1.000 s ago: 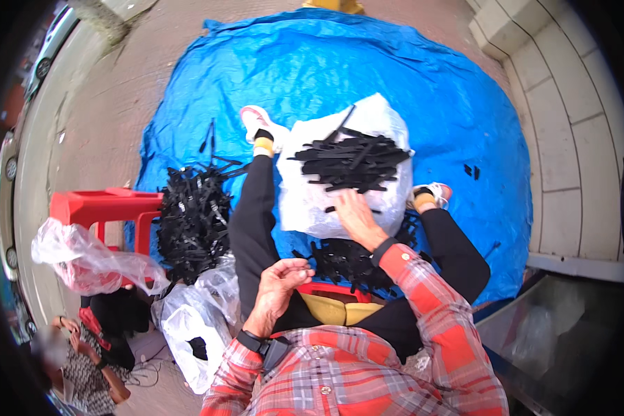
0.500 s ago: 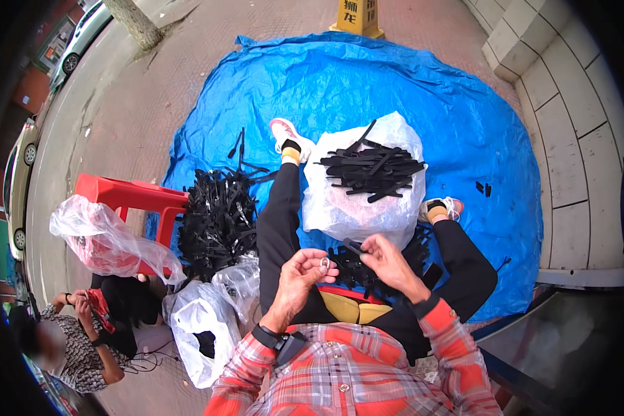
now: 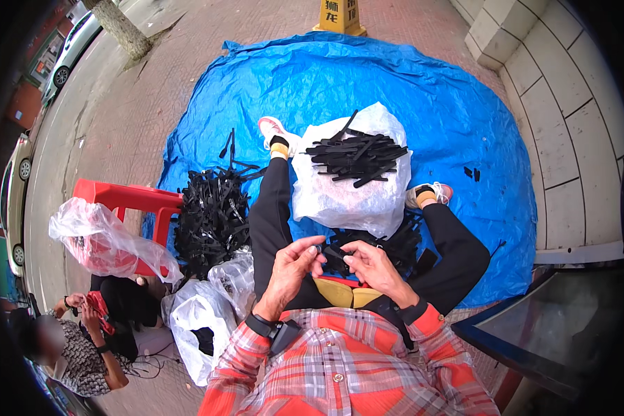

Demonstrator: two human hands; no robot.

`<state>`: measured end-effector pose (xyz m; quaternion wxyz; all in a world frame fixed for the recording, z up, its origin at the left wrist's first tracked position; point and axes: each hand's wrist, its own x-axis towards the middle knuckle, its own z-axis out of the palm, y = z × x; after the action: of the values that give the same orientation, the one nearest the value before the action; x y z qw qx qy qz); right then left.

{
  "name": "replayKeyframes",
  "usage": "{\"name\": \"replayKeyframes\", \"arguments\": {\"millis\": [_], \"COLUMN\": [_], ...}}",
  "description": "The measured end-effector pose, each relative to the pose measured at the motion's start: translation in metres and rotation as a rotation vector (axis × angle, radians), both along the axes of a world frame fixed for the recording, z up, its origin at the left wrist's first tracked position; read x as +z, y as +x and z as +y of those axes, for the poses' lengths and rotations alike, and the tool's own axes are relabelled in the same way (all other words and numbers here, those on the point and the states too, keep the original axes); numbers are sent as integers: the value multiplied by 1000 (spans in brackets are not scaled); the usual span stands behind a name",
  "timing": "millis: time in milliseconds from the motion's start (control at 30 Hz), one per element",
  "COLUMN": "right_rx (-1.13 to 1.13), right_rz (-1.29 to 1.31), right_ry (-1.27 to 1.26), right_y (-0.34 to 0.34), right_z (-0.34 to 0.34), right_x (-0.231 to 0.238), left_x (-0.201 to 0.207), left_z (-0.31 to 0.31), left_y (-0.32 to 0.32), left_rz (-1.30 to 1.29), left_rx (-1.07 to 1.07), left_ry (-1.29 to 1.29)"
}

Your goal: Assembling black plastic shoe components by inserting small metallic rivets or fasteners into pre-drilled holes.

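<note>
In front of my lap, my left hand [image 3: 292,272] pinches a small silvery metal ring [image 3: 318,248], mostly hidden by the fingertips. My right hand [image 3: 376,270], close beside it, has thumb and fingers closed on a black strap [image 3: 335,252] whose end reaches toward the ring. Whether the strap passes through the ring I cannot tell. Between my legs, a stuffed white plastic bag [image 3: 350,204] bears a heap of black straps [image 3: 357,156]. More black straps [image 3: 402,239] lie under my hands, behind the bag's near edge.
A large pile of black straps [image 3: 211,222] lies left of my leg on the blue tarp [image 3: 312,76]. Beside it stand a red stool [image 3: 128,196] with a clear plastic bag [image 3: 111,232] and another open bag [image 3: 204,312]. A seated person [image 3: 80,347] works at the lower left.
My hands have come closer together, and the strap in my right hand now meets the left fingertips at the ring. The whole view has shifted slightly.
</note>
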<state>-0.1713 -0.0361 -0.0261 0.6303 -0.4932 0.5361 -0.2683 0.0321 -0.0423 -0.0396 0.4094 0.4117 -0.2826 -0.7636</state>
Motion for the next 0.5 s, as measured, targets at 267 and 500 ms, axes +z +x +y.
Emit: {"name": "replayKeyframes", "arguments": {"millis": [267, 500], "right_rx": [62, 57], "right_rz": [-216, -307], "right_ry": [64, 136], "right_y": [4, 4], "right_z": [2, 5], "right_x": [8, 0], "left_x": [2, 1], "left_z": [2, 6], "left_y": [1, 7], "left_rz": [154, 115], "left_rx": [31, -12], "left_ry": [112, 93]}}
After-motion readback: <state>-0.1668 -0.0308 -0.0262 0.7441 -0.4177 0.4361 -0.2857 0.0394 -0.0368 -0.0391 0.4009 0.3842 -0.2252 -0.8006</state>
